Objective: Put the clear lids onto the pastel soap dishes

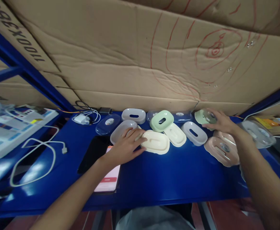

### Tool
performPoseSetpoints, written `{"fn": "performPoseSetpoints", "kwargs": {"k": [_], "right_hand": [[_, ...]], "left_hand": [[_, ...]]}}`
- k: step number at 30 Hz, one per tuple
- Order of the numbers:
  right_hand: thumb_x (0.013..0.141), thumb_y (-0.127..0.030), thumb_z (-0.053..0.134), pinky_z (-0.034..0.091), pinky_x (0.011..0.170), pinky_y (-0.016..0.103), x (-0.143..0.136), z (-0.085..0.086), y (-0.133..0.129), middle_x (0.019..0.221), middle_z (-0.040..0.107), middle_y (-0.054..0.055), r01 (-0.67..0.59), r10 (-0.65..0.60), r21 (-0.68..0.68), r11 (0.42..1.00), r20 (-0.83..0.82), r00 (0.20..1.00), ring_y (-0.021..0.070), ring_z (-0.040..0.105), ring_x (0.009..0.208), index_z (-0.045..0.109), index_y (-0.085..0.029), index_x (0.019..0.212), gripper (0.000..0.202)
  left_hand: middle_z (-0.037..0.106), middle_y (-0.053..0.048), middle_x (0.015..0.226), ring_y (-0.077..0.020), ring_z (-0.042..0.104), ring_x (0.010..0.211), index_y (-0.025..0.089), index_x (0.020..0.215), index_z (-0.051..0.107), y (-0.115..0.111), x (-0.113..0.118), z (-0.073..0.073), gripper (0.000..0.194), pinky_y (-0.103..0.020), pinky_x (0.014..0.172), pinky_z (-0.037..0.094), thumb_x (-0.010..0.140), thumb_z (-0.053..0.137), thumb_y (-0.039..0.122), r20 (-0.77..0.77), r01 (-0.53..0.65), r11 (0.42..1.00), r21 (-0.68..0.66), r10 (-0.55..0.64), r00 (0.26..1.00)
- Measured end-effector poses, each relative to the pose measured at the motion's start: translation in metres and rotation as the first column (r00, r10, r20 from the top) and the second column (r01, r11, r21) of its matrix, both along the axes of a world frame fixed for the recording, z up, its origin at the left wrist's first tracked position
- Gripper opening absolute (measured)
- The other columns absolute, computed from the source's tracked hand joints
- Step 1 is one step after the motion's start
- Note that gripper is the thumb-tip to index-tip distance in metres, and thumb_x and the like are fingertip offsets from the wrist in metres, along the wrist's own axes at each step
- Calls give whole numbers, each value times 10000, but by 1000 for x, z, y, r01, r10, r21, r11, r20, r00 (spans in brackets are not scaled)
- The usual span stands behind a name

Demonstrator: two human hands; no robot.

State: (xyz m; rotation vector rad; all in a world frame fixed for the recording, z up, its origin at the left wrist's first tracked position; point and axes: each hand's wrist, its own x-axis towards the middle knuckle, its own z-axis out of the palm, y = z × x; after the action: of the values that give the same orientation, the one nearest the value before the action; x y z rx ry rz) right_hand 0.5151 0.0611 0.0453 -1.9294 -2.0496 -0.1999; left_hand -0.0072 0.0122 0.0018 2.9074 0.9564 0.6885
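Note:
My left hand [128, 145] has its fingers spread over a grey-white oval dish [118, 130] and the left end of a cream oval tray [157, 142]. At the right, my right hand [218, 120] curves its fingers around a green dish with a clear cover [203, 116], near the cardboard. A green oval ring [162, 121] with a slot leans over a second cream piece [175, 135]. White slotted dishes [133, 115] [194, 133] lie behind and to the right. Pink dishes with a clear cover [222, 150] sit below my right hand.
A black phone [93, 153] and a lit phone [108, 179] lie by my left forearm. White cables [55, 153], a charger [82, 118] and a power strip [22, 132] are at the left. Clear covers [108, 124] [260, 134] lie on the blue table [168, 179]; cardboard [106, 64] stands behind.

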Motion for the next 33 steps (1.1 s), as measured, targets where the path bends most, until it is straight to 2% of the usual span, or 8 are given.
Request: {"fn": "performPoseSetpoints", "kwargs": {"k": [3, 8, 12, 16, 20, 22, 27, 33], "right_hand": [[903, -538, 826, 498, 1086, 399, -45, 14, -16, 1461, 622, 213, -189, 189, 18, 982, -117, 975, 288, 632, 1303, 442, -202, 1646, 901], [832, -656, 852, 442, 1211, 577, -183, 14, -24, 1585, 522, 167, -575, 575, 41, 817, -136, 807, 392, 533, 1451, 372, -304, 1689, 1043], [792, -644, 893, 403, 1234, 591, -258, 5, -11, 1602, 521, 168, -690, 682, 31, 723, -190, 706, 385, 505, 1490, 415, -306, 1670, 1055], [900, -601, 814, 443, 1211, 542, -268, 1, 13, 1586, 566, 125, -677, 645, 87, 731, -409, 645, 330, 563, 1453, 426, -366, 1656, 882], [975, -608, 719, 301, 1269, 655, -265, 2, 21, 1711, 417, 167, -505, 535, 179, 844, -323, 781, 386, 345, 1616, 366, -311, 1690, 850], [991, -607, 698, 280, 1281, 627, -271, 2, 16, 1704, 437, 157, -533, 565, 190, 825, -234, 791, 376, 342, 1618, 433, -299, 1656, 780], [1029, -580, 660, 400, 1157, 466, -290, -2, 0, 1351, 755, 94, -741, 736, 78, 667, -229, 638, 278, 681, 1293, 707, -275, 1375, 463], [1121, -460, 532, 343, 1198, 488, -287, -5, 5, 1278, 798, 46, -679, 665, 76, 731, -304, 682, 240, 730, 1176, 724, -292, 1335, 334]], "left_hand": [[590, -152, 1566, -357, 546, 1470, 271, 1526, 562, -1, -1, 1, 520, -575, 1238, 432, 1034, 694, 373, 76, -29, 997, -73, 34, 996], [368, -179, 1744, -391, 416, 1587, 328, 1727, 172, -3, 1, 0, 1079, -593, 1258, 421, 907, 840, 546, 205, -67, 953, -295, 132, 970], [439, -203, 1679, -370, 550, 1482, 302, 1693, 244, 4, -1, -4, 968, -568, 1190, 504, 940, 807, 530, 445, -60, 931, -359, 227, 866], [530, -191, 1580, -331, 647, 1362, 272, 1617, 400, 17, -9, -5, 841, -541, 1159, 542, 927, 831, 484, 579, -44, 921, -387, 279, 766], [519, -173, 1583, -339, 584, 1433, 275, 1573, 466, 20, -13, -3, 778, -554, 1207, 503, 921, 840, 477, 605, -88, 941, -327, 280, 745], [533, -167, 1571, -336, 589, 1423, 283, 1569, 466, 18, -12, -2, 755, -551, 1199, 512, 934, 825, 481, 607, -104, 944, -313, 283, 742], [551, -166, 1555, -338, 581, 1438, 281, 1566, 460, 18, -11, -5, 698, -542, 1198, 510, 976, 770, 491, 598, -136, 950, -282, 285, 749], [500, -174, 1646, -323, 544, 1499, 273, 1595, 406, 20, -11, -4, 711, -538, 1247, 457, 997, 746, 449, 586, -110, 934, -339, 301, 752]]}}
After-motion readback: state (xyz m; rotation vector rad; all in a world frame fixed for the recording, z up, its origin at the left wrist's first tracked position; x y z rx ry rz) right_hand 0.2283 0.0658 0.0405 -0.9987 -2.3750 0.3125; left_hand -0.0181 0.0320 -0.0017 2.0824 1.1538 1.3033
